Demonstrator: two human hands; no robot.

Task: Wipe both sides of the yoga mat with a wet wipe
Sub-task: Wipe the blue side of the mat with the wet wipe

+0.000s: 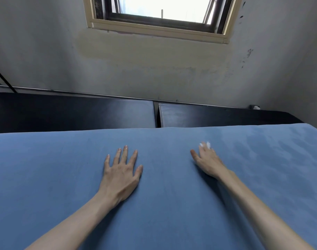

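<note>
A blue yoga mat lies flat and fills the lower half of the head view. My left hand rests palm down on it with fingers spread and straight. My right hand lies to the right, slightly blurred, with its fingers stretched forward onto the mat. Small white bits of a wet wipe show at and between its fingertips; most of the wipe is hidden under the fingers. Darker damp streaks mark the mat to the right of that hand.
Two dark padded mats lie side by side behind the blue mat's far edge. Beyond them rises a stained grey wall with a window. A black tripod leg slants at the far left.
</note>
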